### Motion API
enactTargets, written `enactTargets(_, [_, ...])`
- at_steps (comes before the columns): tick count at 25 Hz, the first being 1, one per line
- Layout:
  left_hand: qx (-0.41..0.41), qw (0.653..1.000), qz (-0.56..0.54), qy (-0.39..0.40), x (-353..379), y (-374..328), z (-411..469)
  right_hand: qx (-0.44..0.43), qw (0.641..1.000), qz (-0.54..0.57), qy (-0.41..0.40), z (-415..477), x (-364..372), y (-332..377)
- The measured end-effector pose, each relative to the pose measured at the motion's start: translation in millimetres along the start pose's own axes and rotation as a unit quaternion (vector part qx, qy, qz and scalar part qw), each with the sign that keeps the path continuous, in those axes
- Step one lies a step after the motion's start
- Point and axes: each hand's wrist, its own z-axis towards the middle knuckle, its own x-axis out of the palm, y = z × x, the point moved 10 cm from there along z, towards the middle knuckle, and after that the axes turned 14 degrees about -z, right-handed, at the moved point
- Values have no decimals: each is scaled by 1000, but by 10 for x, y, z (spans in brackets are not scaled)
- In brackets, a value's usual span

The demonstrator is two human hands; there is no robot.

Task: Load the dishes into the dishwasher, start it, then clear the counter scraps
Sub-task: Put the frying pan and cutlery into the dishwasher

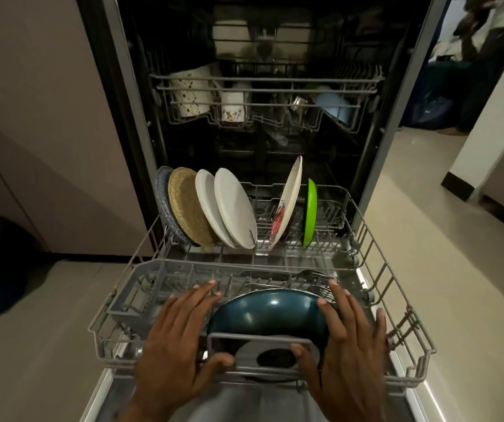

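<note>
Dishwasher lower rack (260, 337) stands pulled out. Nearest us, our left hand (180, 339) and right hand (345, 345) flank the blue pan (263, 318) at its front, fingers straight and spread, gripping nothing. Beyond lie forks (311, 273), then six upright plates (235, 208). Farthest, cups (190, 92) fill the upper rack (263, 77). We judge loading near complete; closing, starting and scrap clearing remain.

Left hand (180, 333) flat and outstretched; right hand (349, 339) likewise.
</note>
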Motion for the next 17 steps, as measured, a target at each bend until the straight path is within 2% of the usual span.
enactTargets(12, [-43,998,-14,-34,308,698,734,53,996,51,49,665,689,-225])
enactTargets(17, [-65,998,-6,-2,484,956,1036,56,996,38,60,951,966,-272])
